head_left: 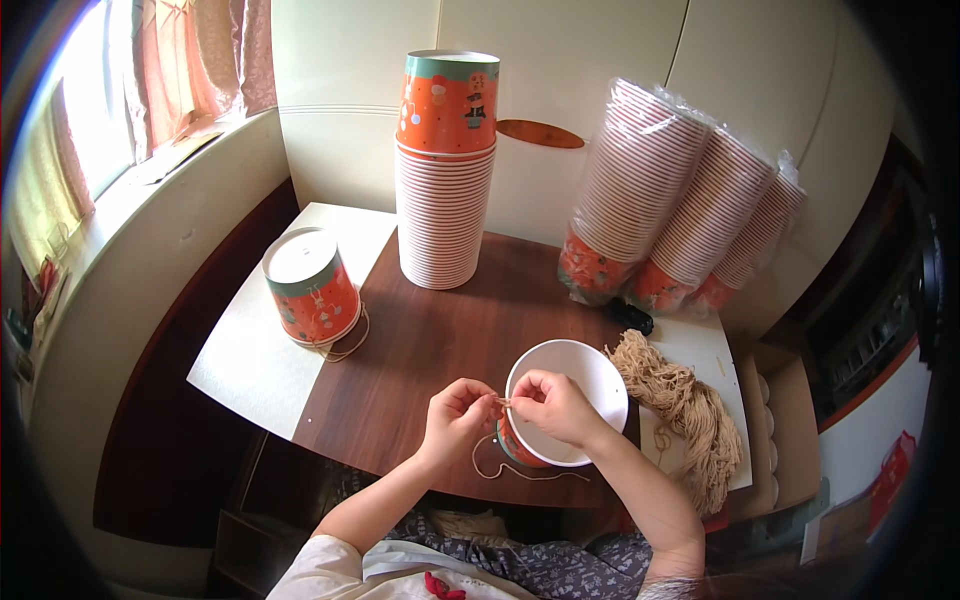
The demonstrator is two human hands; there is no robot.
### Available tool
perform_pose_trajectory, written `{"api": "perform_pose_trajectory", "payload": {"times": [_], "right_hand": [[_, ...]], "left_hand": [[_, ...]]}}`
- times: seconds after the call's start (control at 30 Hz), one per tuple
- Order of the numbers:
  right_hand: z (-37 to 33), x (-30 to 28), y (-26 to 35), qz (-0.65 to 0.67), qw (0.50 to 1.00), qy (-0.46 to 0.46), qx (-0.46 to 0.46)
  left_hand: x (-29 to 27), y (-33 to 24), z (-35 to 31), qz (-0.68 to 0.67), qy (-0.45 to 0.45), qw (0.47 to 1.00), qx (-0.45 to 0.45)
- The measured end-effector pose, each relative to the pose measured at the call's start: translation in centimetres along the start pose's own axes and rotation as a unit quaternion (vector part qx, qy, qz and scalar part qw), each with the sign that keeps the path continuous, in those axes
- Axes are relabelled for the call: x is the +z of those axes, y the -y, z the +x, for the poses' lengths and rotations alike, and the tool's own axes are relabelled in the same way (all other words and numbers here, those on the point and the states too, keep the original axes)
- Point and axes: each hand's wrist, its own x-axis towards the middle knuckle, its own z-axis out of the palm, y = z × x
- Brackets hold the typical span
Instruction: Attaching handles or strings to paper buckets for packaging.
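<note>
In front of me a paper bucket (596, 375) stands with its white inside facing up. Its outside is orange and green. At its left rim, my left hand (463, 418) and my right hand (556, 408) meet, both pinching a thin tan cord. The right hand reaches across the bucket's mouth. A loose length of the cord (480, 468) curves down over the table's near edge beside the bucket. Whether the pinched part passes through the rim is hidden by my fingers.
An upside-down bucket (316, 300) with cord at its rim stands on the left. Behind is a tall bucket stack (445, 215). Plastic-wrapped stacks (640, 170) stand back right, near a tan cord bundle (690, 410). A cardboard box (800, 440) sits beyond the table's right edge.
</note>
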Motion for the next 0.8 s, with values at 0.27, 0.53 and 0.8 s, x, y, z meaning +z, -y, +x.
{"api": "perform_pose_trajectory", "payload": {"times": [0.27, 0.53, 0.8], "right_hand": [[-0.3, -0.1, 0.5, -0.002, 1.0, -0.001, -0.024], [0.0, -0.5, 1.7, -0.096, 0.982, -0.019, -0.159], [0.6, -0.4, 0.7, -0.062, 0.99, 0.016, -0.129]], "left_hand": [[-0.2, -0.5, 0.3, -0.08, 0.012, 0.996, -0.048], [-0.5, -1.2, 0.5, -0.062, 0.057, 0.995, -0.061], [-0.5, -2.1, 1.0, -0.01, 0.103, 0.994, -0.021]]}}
